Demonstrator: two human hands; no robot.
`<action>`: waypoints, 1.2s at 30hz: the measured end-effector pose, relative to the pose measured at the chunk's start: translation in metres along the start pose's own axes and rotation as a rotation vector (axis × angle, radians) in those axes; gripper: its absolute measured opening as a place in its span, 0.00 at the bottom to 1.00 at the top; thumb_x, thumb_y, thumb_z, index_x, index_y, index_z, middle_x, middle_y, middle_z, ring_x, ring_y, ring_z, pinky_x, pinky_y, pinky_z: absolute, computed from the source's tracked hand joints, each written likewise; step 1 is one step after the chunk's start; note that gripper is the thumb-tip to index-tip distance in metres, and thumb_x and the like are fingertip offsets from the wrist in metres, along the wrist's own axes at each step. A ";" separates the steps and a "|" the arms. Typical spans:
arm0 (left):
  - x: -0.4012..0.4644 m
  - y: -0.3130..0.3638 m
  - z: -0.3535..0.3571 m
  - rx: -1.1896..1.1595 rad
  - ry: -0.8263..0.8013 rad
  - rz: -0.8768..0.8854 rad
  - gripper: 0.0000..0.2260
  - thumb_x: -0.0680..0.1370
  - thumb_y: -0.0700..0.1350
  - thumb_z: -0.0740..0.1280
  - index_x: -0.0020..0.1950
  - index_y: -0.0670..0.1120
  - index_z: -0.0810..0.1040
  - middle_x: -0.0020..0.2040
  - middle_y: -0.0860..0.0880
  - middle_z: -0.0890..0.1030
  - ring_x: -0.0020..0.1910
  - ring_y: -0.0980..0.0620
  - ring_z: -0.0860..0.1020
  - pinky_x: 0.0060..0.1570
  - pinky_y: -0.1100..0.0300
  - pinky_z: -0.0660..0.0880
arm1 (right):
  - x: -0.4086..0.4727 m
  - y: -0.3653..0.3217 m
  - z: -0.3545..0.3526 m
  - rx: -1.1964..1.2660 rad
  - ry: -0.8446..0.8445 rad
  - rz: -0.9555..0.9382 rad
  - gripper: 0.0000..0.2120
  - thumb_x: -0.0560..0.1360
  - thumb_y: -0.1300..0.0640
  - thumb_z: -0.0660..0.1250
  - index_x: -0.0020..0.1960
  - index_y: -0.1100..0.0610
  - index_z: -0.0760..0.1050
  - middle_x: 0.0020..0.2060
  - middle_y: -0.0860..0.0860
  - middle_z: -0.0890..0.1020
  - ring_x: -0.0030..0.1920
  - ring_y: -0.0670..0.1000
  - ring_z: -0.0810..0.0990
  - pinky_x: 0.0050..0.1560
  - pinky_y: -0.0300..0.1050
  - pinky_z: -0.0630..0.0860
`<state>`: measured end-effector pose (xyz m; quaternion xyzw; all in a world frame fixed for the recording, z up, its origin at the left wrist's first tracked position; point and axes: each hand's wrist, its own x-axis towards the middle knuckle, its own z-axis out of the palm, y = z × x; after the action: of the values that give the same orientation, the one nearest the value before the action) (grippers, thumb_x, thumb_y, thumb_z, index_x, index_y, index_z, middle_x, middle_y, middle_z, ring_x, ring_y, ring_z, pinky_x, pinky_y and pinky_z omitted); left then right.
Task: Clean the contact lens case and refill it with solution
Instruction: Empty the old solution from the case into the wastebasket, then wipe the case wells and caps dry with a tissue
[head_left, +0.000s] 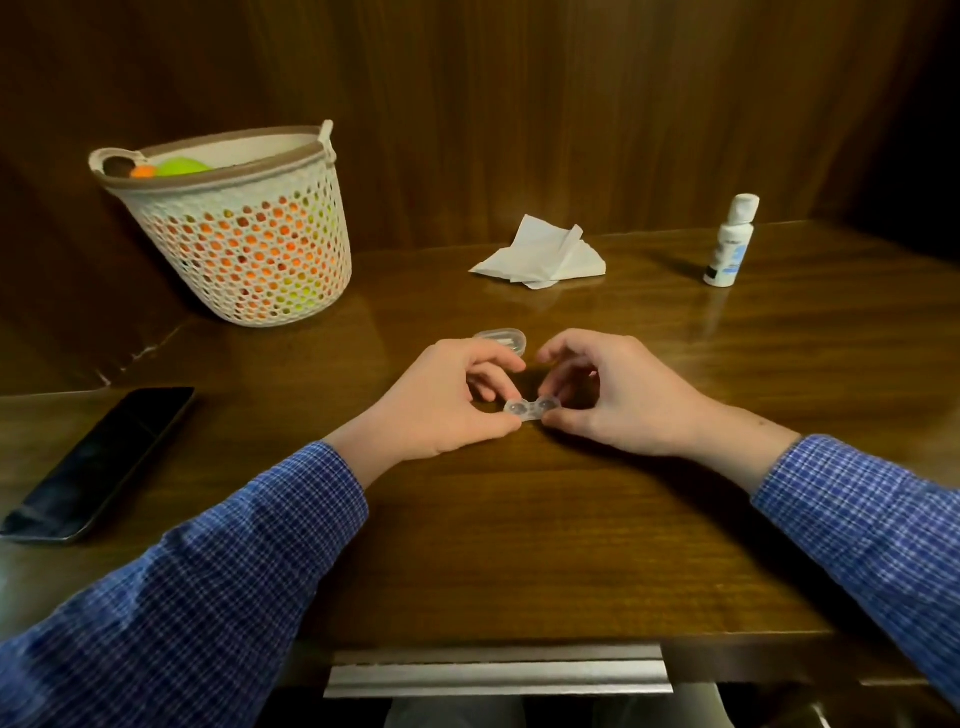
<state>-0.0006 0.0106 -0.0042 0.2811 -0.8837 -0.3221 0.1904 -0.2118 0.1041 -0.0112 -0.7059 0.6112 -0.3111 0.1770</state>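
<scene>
A small clear lens case (530, 408) with two round wells lies between my hands at the middle of the wooden table (519, 545). My left hand (441, 402) pinches its left end with thumb and curled fingers. My right hand (613, 395) pinches its right end the same way. Just behind my hands sits a clear oval container (501, 339), partly hidden by my fingers. A white solution bottle (730, 241) with its cap on stands upright at the back right. A crumpled white tissue (543, 254) lies at the back centre.
A white perforated basket (234, 228) holding orange and green balls stands at the back left. A dark phone (98, 465) lies face up near the left edge. Wood panelling rises behind the table. A metal drawer handle (498, 670) runs under the front edge.
</scene>
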 end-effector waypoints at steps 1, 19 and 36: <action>0.001 -0.001 0.001 0.002 -0.008 -0.005 0.24 0.73 0.44 0.79 0.67 0.52 0.80 0.46 0.60 0.87 0.48 0.63 0.83 0.43 0.72 0.76 | 0.000 0.000 0.001 -0.002 -0.004 0.000 0.26 0.71 0.53 0.80 0.62 0.39 0.71 0.45 0.38 0.85 0.50 0.34 0.82 0.48 0.21 0.73; 0.002 -0.004 0.001 -0.001 -0.029 -0.006 0.24 0.73 0.45 0.79 0.68 0.55 0.78 0.48 0.61 0.86 0.50 0.63 0.82 0.46 0.72 0.77 | -0.003 0.004 0.001 0.029 -0.008 -0.005 0.24 0.70 0.52 0.81 0.62 0.41 0.74 0.45 0.40 0.86 0.48 0.38 0.83 0.48 0.29 0.78; 0.066 0.009 -0.054 -0.010 0.208 -0.090 0.07 0.77 0.43 0.75 0.53 0.54 0.85 0.44 0.55 0.84 0.39 0.61 0.82 0.38 0.68 0.79 | 0.048 0.021 -0.058 0.014 0.260 0.119 0.06 0.77 0.60 0.73 0.53 0.53 0.80 0.45 0.48 0.85 0.44 0.44 0.85 0.50 0.45 0.84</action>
<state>-0.0271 -0.0500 0.0506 0.3516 -0.8441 -0.3039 0.2675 -0.2627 0.0610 0.0291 -0.6209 0.6676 -0.3932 0.1191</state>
